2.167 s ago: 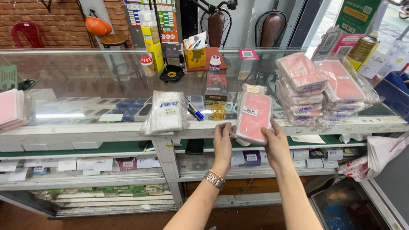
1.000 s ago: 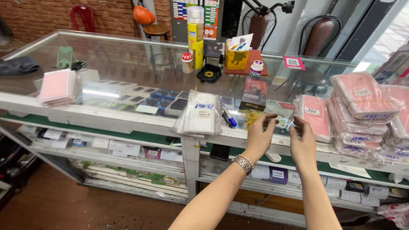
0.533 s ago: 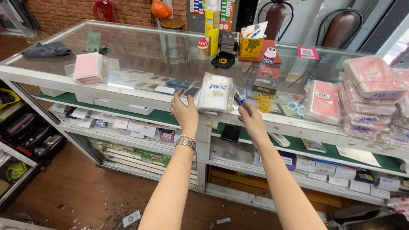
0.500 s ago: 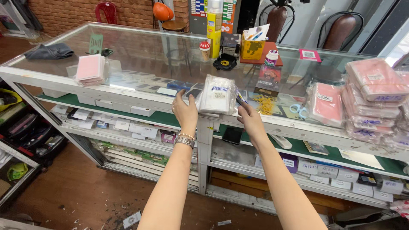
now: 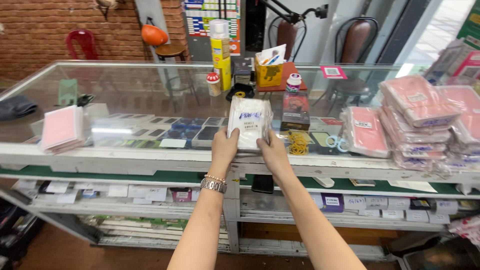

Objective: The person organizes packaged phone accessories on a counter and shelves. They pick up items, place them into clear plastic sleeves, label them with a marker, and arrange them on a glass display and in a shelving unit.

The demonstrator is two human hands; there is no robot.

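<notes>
Both hands are raised to the front edge of the glass display tabletop (image 5: 150,100). The left hand (image 5: 223,148) and right hand (image 5: 271,150) each have their grip closed on the lower end of a stack of white phone cases in clear plastic wrap (image 5: 248,122), one hand per side, holding it upright above the glass near the front edge. A metal wristwatch (image 5: 213,185) sits on the left wrist. Just right of the stack lies a dark printed box (image 5: 295,111), then a loose bunch of yellow rubber bands (image 5: 298,143) and light blue scissors (image 5: 338,143). Further right stand piles of pink cases in plastic sleeves (image 5: 420,120) (several stacked high). A smaller pink stack (image 5: 61,128) rests well apart, at the left end.
</notes>
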